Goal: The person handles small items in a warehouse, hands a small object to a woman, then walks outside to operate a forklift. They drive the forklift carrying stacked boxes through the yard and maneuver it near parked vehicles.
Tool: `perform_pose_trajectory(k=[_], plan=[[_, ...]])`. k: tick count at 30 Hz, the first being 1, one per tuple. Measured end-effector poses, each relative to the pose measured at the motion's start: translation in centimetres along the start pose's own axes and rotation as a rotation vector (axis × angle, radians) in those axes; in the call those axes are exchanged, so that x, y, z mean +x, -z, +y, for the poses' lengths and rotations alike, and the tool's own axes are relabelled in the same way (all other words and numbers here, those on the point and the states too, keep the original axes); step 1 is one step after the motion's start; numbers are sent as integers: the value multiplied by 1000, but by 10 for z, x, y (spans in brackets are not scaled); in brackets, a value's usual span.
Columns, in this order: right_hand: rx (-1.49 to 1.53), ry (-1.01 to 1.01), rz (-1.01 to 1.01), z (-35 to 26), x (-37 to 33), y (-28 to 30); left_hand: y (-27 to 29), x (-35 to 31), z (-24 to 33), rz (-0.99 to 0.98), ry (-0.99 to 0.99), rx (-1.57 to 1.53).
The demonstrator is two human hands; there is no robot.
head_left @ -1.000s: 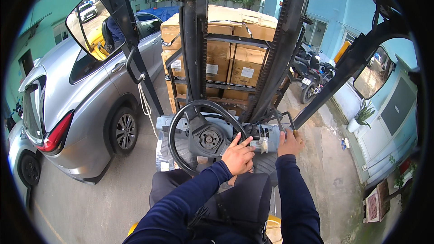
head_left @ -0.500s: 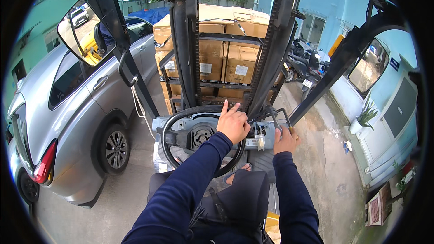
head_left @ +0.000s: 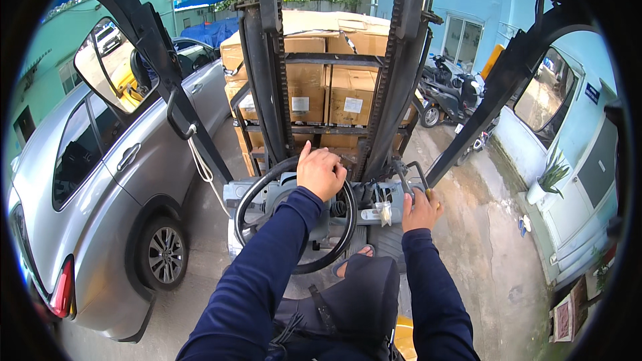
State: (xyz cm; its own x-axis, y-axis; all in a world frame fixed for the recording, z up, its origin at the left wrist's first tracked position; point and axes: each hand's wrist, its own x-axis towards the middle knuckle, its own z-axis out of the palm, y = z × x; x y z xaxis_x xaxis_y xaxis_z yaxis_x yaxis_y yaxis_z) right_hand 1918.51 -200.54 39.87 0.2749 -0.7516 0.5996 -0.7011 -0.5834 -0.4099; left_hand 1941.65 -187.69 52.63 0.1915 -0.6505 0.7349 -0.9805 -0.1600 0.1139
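The black steering wheel (head_left: 299, 269) of a forklift is in front of me. My left hand (head_left: 322, 172) rests over its upper rim, index finger raised and the other fingers bent down around it; the palm side is hidden. To the right of the wheel, my right hand (head_left: 421, 210) is closed on a control lever (head_left: 429, 192) with a yellowish knob. Its fingers partly hide the lever. Beyond the dark mast (head_left: 265, 80), stacked cardboard boxes (head_left: 307, 87) stand behind the black load frame (head_left: 334, 59).
A silver car (head_left: 114, 207) stands close on the left. Parked motorbikes (head_left: 458, 93) are ahead on the right, near a light-blue building (head_left: 491, 0). A potted plant (head_left: 550, 177) stands by a grey door. Mirrors (head_left: 114, 60) hang on both sides; a white rope (head_left: 202, 160) dangles left.
My left hand has moved left with the turning wheel. The silver car, plant and door have slid back toward me, while the boxes keep about the same distance. My right hand stays at the lever.
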Motion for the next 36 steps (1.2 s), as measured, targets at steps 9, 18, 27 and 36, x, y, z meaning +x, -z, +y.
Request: perform_pose_trajectory(k=[9,18,27,36], plan=[[18,-27,-5,-36,33,-42,-13,32,-64,-70,133,12],[-2,-36,-7,-30,80,-94,-73,58,-85,7,56,-67],[-21,-7,27,-27,122,-130,-103,91,-106,-4,55,-92],[-2,-68,46,-64,169,-215,-162,94,-163,-150,-237,-230]])
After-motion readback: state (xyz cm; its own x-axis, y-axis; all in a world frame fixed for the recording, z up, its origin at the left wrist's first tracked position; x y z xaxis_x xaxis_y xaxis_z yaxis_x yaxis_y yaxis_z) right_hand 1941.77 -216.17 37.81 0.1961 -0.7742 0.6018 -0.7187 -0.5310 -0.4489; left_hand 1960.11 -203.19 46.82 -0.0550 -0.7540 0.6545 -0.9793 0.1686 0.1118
